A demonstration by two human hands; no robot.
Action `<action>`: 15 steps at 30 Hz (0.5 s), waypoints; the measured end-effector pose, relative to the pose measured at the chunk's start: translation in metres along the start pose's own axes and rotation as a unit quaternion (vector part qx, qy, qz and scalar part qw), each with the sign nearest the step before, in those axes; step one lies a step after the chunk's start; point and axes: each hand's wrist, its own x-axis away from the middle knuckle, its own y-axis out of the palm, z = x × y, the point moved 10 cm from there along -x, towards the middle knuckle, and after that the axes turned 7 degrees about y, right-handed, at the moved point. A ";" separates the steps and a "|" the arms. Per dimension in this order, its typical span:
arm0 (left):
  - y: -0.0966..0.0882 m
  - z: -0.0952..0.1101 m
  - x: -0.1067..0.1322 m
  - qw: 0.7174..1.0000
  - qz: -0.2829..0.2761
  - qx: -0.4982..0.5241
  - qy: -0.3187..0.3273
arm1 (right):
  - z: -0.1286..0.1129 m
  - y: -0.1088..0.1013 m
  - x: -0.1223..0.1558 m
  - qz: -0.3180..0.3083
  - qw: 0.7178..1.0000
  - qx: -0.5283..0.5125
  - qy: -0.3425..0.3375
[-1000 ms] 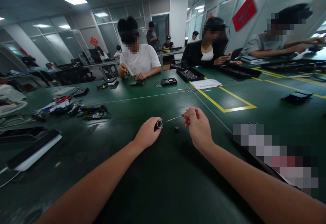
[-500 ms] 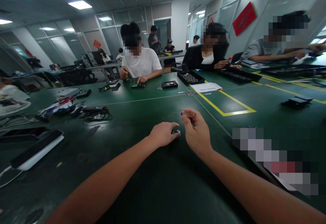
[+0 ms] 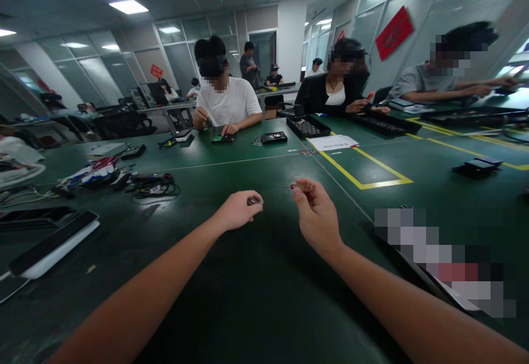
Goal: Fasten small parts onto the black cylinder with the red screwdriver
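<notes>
L hand [image 3: 238,210] curled round small metal part [image 3: 254,202], mostly hidden, R hand [image 3: 316,212] pinching thin screwdriver [image 3: 294,186]

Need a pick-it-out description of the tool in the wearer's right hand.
On the big green table, two bare forearms reach in from the near edge. The right hand pinches a slim screwdriver, its thin shaft pointing left. Its red collar and needle shape set it apart from the small metal part in the left hand.
</notes>
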 end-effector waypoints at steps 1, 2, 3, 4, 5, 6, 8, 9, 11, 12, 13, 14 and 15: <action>-0.013 -0.010 0.006 0.999 0.018 0.037 -0.021 | 0.000 0.000 0.000 -0.001 1.000 -0.001 -0.001; -0.028 -0.021 0.013 0.995 0.045 0.077 -0.042 | 0.000 0.000 0.000 -0.003 1.000 -0.003 -0.002; -0.043 -0.034 0.023 0.987 0.080 0.123 -0.070 | 0.000 0.001 -0.001 -0.005 1.000 -0.003 -0.003; -0.057 -0.046 0.033 0.973 0.107 0.179 -0.100 | 0.001 0.001 -0.001 -0.008 1.000 -0.003 -0.003; -0.069 -0.059 0.044 0.955 0.137 0.234 -0.124 | 0.002 0.002 -0.001 -0.012 1.000 0.000 -0.001; -0.082 -0.070 0.056 0.933 0.165 0.285 -0.146 | 0.004 0.003 -0.001 -0.016 1.000 0.003 0.002; -0.104 -0.090 0.083 0.887 0.219 0.360 -0.189 | 0.006 0.005 -0.002 -0.020 1.000 0.006 0.007; -0.115 -0.098 0.096 0.868 0.244 0.381 -0.204 | 0.008 0.006 -0.003 -0.021 1.000 0.006 0.009; -0.139 -0.108 0.122 0.840 0.297 0.401 -0.213 | 0.010 0.007 -0.004 -0.022 1.000 0.003 0.014; -0.149 -0.112 0.136 0.828 0.323 0.401 -0.223 | 0.010 0.007 -0.004 -0.023 1.000 0.001 0.015; -0.159 -0.116 0.150 0.817 0.345 0.401 -0.232 | 0.011 0.007 -0.005 -0.023 1.000 -0.001 0.016; -0.168 -0.120 0.165 0.804 0.371 0.395 -0.245 | 0.012 0.008 -0.005 -0.025 1.000 -0.002 0.018; -0.175 -0.124 0.179 0.791 0.394 0.390 -0.261 | 0.013 0.008 -0.006 -0.027 0.999 -0.002 0.018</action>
